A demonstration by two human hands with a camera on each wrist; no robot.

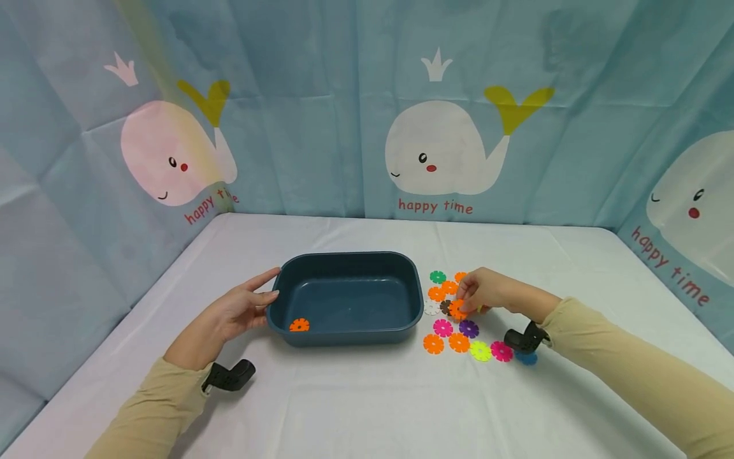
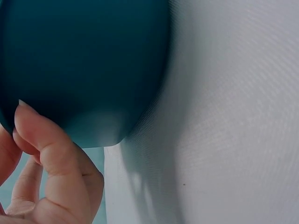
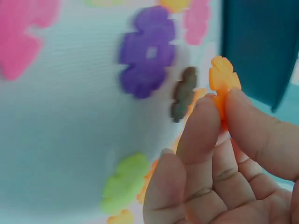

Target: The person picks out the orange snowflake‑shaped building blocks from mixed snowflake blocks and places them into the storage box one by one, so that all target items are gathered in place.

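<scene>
A dark blue basin [image 1: 344, 338] stands on the table, with one orange snowflake disc [image 1: 299, 325] lying inside it. My left hand [image 1: 237, 309] holds the basin's left end, with fingertips at its rim and outer wall. In the left wrist view, bent fingers [image 2: 60, 158] lie against the blue wall. To the right of the basin, my right hand [image 1: 484, 292] pinches an orange snowflake disc [image 3: 223, 77] between thumb and forefinger, just above other discs. Below it are a brown disc [image 3: 183, 94] and a purple disc [image 3: 148, 52].
Loose discs spread right of the basin, among them a green disc [image 1: 438, 277], a white disc [image 1: 432, 308], a yellow disc [image 1: 480, 351] and a blue disc [image 1: 526, 358]. A white cloth covers the table [image 1: 344, 408]. A whale-print curtain [image 1: 321, 153] hangs behind and at the sides.
</scene>
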